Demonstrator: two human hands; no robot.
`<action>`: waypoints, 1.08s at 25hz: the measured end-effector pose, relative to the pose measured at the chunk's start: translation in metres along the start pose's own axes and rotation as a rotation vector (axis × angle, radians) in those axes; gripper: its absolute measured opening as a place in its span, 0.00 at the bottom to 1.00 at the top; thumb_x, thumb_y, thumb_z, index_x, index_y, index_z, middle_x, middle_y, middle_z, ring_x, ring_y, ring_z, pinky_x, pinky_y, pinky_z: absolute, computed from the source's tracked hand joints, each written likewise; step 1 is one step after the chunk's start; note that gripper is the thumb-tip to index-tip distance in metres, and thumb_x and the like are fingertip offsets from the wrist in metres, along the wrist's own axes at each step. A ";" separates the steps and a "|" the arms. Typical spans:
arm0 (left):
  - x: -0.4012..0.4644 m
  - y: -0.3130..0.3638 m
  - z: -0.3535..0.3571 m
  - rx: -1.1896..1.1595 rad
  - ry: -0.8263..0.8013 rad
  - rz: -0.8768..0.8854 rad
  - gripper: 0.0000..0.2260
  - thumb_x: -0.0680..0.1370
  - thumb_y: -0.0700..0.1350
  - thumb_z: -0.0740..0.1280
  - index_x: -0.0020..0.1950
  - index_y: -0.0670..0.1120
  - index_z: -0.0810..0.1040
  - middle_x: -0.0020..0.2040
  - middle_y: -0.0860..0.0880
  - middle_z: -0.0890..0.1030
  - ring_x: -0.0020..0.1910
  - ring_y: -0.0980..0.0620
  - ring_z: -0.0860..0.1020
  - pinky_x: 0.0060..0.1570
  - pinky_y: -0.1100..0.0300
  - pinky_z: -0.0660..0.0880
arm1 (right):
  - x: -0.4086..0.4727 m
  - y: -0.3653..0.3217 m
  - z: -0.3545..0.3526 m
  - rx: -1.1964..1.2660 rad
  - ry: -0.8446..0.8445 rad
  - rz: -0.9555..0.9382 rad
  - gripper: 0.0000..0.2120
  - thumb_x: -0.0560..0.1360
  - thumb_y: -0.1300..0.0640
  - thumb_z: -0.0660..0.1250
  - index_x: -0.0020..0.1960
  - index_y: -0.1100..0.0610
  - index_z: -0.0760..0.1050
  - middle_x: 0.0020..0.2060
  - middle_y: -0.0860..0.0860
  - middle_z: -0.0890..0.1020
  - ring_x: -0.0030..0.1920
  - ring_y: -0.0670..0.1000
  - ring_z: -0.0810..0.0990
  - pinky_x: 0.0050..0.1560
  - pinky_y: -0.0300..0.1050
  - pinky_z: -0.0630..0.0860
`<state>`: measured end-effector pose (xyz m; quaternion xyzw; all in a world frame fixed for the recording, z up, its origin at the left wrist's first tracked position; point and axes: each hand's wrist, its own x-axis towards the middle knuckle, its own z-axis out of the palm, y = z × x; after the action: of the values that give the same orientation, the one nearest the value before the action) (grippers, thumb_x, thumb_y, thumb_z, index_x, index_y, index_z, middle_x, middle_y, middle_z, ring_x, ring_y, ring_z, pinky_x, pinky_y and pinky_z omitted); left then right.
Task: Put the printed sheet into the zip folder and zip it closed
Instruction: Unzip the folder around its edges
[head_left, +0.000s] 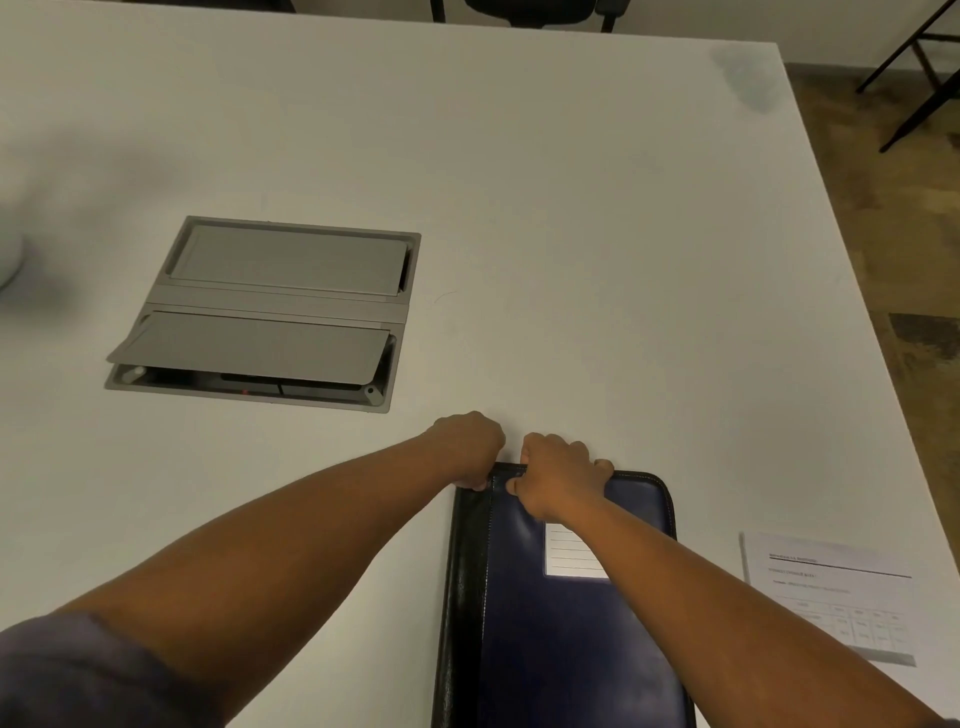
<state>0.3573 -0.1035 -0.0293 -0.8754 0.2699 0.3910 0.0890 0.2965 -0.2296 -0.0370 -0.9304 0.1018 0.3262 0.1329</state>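
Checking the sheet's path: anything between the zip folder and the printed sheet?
Head view: only bare white table between zip folder and printed sheet; the right forearm crosses above the near part.

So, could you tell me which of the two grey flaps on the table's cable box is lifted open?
The near flap, the one closer to the hands: its front edge is raised, showing the dark recess beneath. The far flap lies flat and shut.

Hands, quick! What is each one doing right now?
Left hand: closed, pinching the far left corner of the zip folder.
Right hand: closed, gripping the folder's far edge.
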 end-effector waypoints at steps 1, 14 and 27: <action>-0.003 0.004 0.002 0.066 0.017 0.003 0.14 0.77 0.44 0.71 0.62 0.45 0.77 0.56 0.46 0.80 0.55 0.46 0.79 0.50 0.54 0.71 | -0.001 0.000 0.000 -0.007 0.002 -0.002 0.16 0.75 0.43 0.66 0.58 0.48 0.71 0.57 0.48 0.76 0.61 0.57 0.71 0.61 0.62 0.65; 0.003 0.011 -0.002 -0.056 -0.121 -0.101 0.17 0.75 0.42 0.73 0.62 0.41 0.77 0.52 0.44 0.78 0.50 0.46 0.79 0.49 0.57 0.75 | -0.006 -0.007 0.006 -0.030 0.053 -0.023 0.13 0.76 0.45 0.65 0.57 0.48 0.72 0.53 0.48 0.77 0.57 0.56 0.73 0.59 0.62 0.65; 0.005 -0.020 0.011 -1.157 -0.110 -0.464 0.08 0.76 0.37 0.73 0.43 0.39 0.74 0.38 0.44 0.72 0.37 0.50 0.69 0.41 0.59 0.68 | 0.001 -0.001 0.007 0.040 0.005 -0.027 0.14 0.74 0.44 0.67 0.56 0.48 0.71 0.53 0.47 0.77 0.57 0.55 0.74 0.61 0.63 0.64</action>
<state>0.3639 -0.0849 -0.0412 -0.7961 -0.1877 0.4890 -0.3033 0.2933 -0.2261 -0.0423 -0.9296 0.0961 0.3200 0.1557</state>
